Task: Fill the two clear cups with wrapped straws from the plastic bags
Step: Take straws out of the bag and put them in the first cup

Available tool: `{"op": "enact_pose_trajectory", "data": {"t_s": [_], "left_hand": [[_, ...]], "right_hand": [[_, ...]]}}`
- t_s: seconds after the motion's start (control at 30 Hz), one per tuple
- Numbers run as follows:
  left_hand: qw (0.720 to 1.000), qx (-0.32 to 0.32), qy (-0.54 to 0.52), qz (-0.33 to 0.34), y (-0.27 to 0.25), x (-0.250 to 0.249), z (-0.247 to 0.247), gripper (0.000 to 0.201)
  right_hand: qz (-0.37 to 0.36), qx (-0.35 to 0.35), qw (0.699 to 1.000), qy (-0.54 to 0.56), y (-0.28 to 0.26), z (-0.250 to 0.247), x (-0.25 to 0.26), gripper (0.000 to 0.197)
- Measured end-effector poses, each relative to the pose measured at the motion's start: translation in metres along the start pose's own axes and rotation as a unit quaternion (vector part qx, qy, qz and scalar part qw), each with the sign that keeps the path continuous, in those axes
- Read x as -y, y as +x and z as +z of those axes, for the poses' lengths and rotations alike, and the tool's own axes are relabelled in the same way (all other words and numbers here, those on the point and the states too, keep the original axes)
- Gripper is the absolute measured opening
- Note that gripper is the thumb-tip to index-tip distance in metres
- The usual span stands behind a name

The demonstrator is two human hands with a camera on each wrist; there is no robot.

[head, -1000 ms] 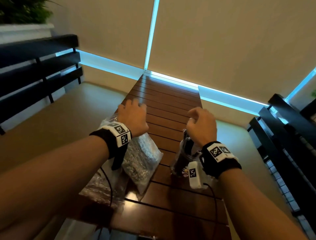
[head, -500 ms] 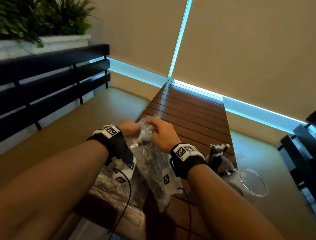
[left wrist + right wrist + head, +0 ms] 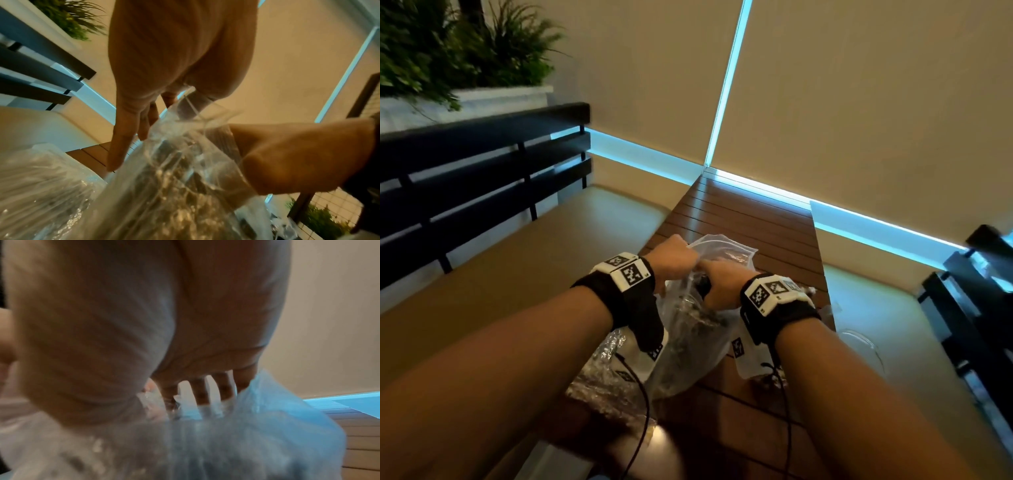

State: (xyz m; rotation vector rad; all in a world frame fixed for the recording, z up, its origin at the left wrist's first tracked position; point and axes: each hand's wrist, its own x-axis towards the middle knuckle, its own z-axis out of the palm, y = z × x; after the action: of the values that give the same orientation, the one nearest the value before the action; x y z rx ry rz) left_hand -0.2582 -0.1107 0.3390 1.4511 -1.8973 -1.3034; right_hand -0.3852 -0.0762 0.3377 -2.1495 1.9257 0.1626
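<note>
A clear plastic bag (image 3: 688, 342) of dark wrapped straws stands tilted on the slatted wooden table (image 3: 739, 219). My left hand (image 3: 674, 255) pinches the rim of its open mouth; in the left wrist view the thumb shows through the plastic of the bag (image 3: 174, 186). My right hand (image 3: 717, 277) reaches down into the mouth, and in the right wrist view its fingers (image 3: 224, 386) go behind the plastic, tips hidden. A second bag (image 3: 602, 380) lies at the table's left edge. An empty clear cup (image 3: 859, 334) shows right of my right wrist; straw tips (image 3: 810, 291) peek behind it.
A black slatted bench (image 3: 482, 164) runs along the left with a planter (image 3: 465, 51) above it. A black chair (image 3: 979, 308) stands at the right. The table's far half stretches to the beige wall with its blue light strip (image 3: 876, 229).
My view has swung left. My right hand left the cup with straws and went into the bag's mouth. My left hand moved from the bag's top to pinching its rim.
</note>
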Motion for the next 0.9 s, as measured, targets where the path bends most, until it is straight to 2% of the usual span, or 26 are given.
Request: {"op": "enact_pose_trajectory", "data": {"t_s": [0.1,0.2,0.3,0.4,0.5,0.6,0.67,0.8,0.9], "left_hand": [[0.998,0.069,-0.001,0.014,-0.011,-0.003,0.008,0.004],[0.997,0.08,0.011,0.014,-0.014,-0.002,0.01,0.016],[0.997,0.08,-0.019,0.011,-0.016,-0.001,0.01,0.015],[0.994,0.079,-0.073,-0.013,-0.018,0.003,0.008,0.02],[0.994,0.065,-0.082,-0.009,-0.014,0.01,0.007,0.022],[0.991,0.052,-0.125,-0.017,-0.014,0.011,0.01,0.021],[0.987,0.055,-0.15,-0.029,-0.017,0.008,0.012,0.022],[0.976,0.081,-0.197,-0.05,-0.016,0.01,0.012,0.018],[0.955,0.124,-0.263,-0.068,-0.014,0.014,0.009,0.022]], "right_hand": [[0.0,-0.037,0.999,0.002,-0.003,0.007,-0.002,0.052],[-0.001,-0.086,0.996,0.021,-0.005,0.018,-0.005,0.036],[0.016,-0.138,0.986,0.088,-0.006,0.029,-0.013,0.024],[0.044,-0.197,0.959,0.197,-0.008,0.035,-0.021,0.019],[0.047,-0.236,0.919,0.311,-0.01,0.044,-0.021,0.024],[0.019,-0.188,0.9,0.392,-0.016,0.05,-0.015,0.037],[0.008,-0.162,0.906,0.391,-0.018,0.051,-0.013,0.039],[0.004,-0.227,0.932,0.281,-0.015,0.058,-0.009,0.028],[-0.009,-0.247,0.927,0.281,-0.017,0.058,-0.008,0.019]]}}
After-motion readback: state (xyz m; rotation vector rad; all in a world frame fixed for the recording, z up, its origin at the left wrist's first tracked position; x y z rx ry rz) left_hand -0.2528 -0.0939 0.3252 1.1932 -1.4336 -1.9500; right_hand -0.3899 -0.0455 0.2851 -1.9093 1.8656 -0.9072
